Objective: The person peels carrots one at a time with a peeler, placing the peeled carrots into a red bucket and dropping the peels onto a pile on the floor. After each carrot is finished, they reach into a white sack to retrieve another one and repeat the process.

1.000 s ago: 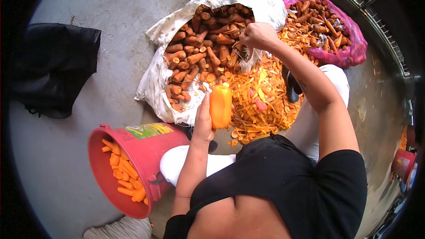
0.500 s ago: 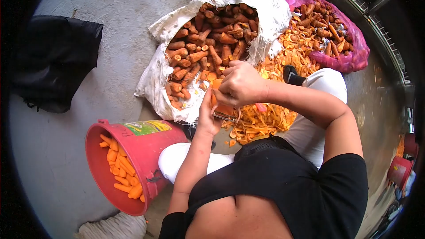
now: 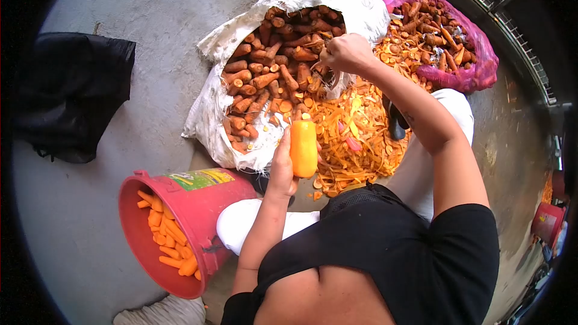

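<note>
My left hand is closed around a thick, bright orange carrot, peeled and held upright with its cut end on top. Up and to the right, my right hand is a closed fist in front of the sack's opening. It grips a peeler, blurred and mostly hidden below the fingers. Behind both hands, a white woven sack lies open, full of unpeeled carrots. A heap of orange peelings spreads over the floor beneath my right forearm.
A red bucket with peeled carrots leans by my left knee. At the far right back is a pink sack holding carrots and scraps. Black fabric lies at left, a pale sack below the bucket.
My right hand has moved up and away from the carrot, carrying the peeler toward the sack's opening. The carrot in my left hand now stands uncovered, and the bucket appears slightly lower.
</note>
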`<act>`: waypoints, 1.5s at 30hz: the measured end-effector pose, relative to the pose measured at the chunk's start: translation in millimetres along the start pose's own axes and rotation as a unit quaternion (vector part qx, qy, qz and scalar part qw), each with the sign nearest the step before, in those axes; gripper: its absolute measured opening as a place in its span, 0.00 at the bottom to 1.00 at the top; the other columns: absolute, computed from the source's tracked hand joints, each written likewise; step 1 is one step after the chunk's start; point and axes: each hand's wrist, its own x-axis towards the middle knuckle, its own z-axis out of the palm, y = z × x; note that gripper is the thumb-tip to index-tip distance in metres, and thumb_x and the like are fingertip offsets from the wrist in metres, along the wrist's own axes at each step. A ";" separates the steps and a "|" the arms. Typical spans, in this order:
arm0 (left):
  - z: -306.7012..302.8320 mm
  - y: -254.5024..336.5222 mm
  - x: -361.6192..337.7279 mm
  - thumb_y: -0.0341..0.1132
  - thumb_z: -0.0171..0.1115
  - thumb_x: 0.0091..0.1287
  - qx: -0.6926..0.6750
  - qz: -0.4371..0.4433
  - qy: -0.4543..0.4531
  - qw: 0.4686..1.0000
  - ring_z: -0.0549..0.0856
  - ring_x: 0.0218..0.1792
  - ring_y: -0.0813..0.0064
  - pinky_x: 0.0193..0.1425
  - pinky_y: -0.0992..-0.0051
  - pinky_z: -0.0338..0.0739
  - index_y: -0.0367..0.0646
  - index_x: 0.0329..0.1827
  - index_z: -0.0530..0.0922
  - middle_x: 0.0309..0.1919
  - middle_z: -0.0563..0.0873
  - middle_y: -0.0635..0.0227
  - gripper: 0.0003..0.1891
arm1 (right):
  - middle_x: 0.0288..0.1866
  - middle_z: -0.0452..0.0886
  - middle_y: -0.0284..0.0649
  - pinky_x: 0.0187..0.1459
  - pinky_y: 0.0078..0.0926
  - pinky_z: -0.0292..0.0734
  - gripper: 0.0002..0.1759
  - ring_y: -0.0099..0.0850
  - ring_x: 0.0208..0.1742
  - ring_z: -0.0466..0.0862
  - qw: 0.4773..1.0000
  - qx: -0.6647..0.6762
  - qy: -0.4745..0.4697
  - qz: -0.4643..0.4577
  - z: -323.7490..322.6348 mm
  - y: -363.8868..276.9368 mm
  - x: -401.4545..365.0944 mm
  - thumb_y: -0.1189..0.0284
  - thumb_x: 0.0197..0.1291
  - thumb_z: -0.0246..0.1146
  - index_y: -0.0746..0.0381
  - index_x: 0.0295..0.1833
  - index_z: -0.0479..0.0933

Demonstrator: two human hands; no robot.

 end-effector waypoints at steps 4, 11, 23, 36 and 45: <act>-3.7 4.6 4.7 0.52 0.44 0.75 -0.097 -0.037 0.041 0.994 0.85 0.35 0.66 0.40 0.68 0.84 0.39 0.57 0.71 0.35 0.82 0.59 0.24 | 0.14 0.75 0.47 0.28 0.40 0.76 0.27 0.42 0.20 0.80 0.995 0.092 -0.028 0.035 -0.4 -21.5 -3.6 0.53 0.56 0.57 0.66 0.19 0.78; -32.6 3.7 13.6 0.54 0.51 0.71 -0.193 -0.051 -0.061 0.978 0.85 0.42 0.63 0.42 0.63 0.84 0.41 0.58 0.72 0.43 0.83 0.59 0.25 | 0.10 0.74 0.34 0.20 0.29 0.66 0.18 0.29 0.13 0.72 0.940 0.244 0.058 -0.230 -10.1 -66.7 -45.7 0.63 0.55 0.61 0.57 0.15 0.80; -25.4 -8.8 19.6 0.57 0.44 0.73 -0.121 -0.053 0.060 0.989 0.86 0.36 0.67 0.36 0.65 0.83 0.45 0.57 0.74 0.40 0.84 0.62 0.25 | 0.08 0.69 0.33 0.25 0.30 0.69 0.20 0.30 0.13 0.70 0.924 0.153 0.124 -0.326 0.8 -74.8 -64.1 0.69 0.49 0.62 0.56 0.07 0.69; -10.2 4.2 7.1 0.51 0.52 0.71 -0.135 -0.086 0.005 0.987 0.86 0.41 0.60 0.45 0.60 0.84 0.40 0.58 0.72 0.45 0.83 0.56 0.24 | 0.11 0.75 0.37 0.25 0.35 0.73 0.20 0.33 0.16 0.77 0.972 0.203 -0.027 -0.116 -12.8 -53.8 -29.5 0.59 0.54 0.60 0.58 0.16 0.80; -18.7 -6.2 14.1 0.57 0.43 0.73 -0.165 -0.085 0.030 0.982 0.86 0.41 0.63 0.43 0.61 0.83 0.45 0.57 0.73 0.44 0.84 0.61 0.26 | 0.08 0.67 0.32 0.24 0.30 0.62 0.22 0.31 0.16 0.70 0.898 0.199 0.115 -0.375 -1.7 -81.4 -70.6 0.69 0.50 0.63 0.55 0.07 0.65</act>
